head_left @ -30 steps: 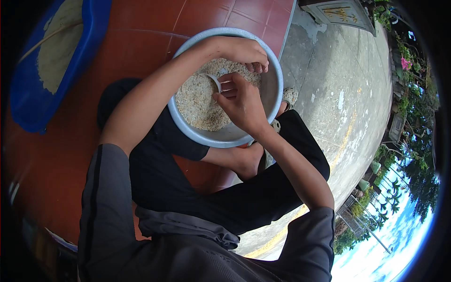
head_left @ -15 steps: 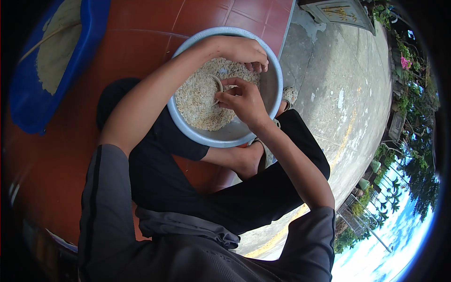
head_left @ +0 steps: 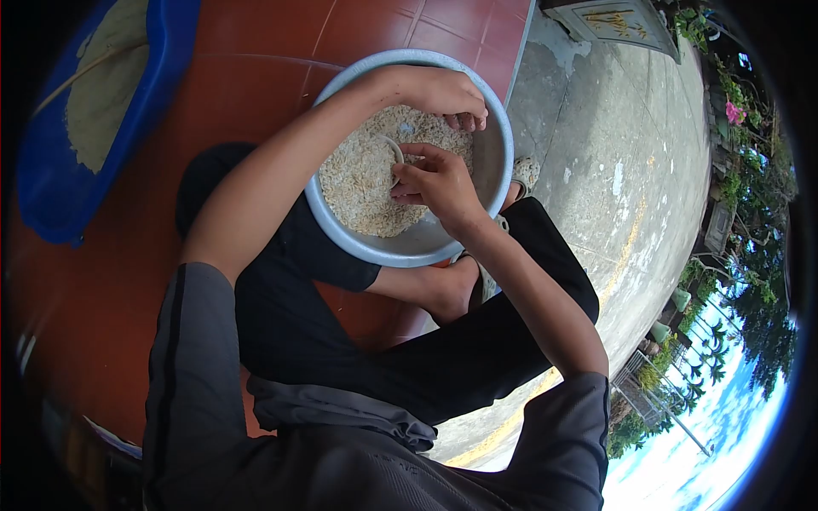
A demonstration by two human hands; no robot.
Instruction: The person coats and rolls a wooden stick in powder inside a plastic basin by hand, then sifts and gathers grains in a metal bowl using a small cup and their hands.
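Observation:
A round metal basin [head_left: 329,223] holds pale, flaky grain [head_left: 362,200]. My right hand [head_left: 439,183] grips the rim of a small white cup [head_left: 399,153] between thumb and fingers, low in the basin; the cup's body is hard to tell from the grain around it. Across the top of the basin reaches my left arm, and my left hand [head_left: 447,95] rests over the far right side near the rim. Its fingers curl down, and whether they hold anything is hidden.
At the upper left lies a blue container [head_left: 51,192] with pale powder and a thin stick. Red tiles [head_left: 247,94] lie under the basin, and grey concrete [head_left: 630,162] extends to the right. My bent legs are below the basin.
The cup and my right hand have shifted slightly, with the cup's rim now turned more upward and its opening full of grain. My left hand has stayed in place.

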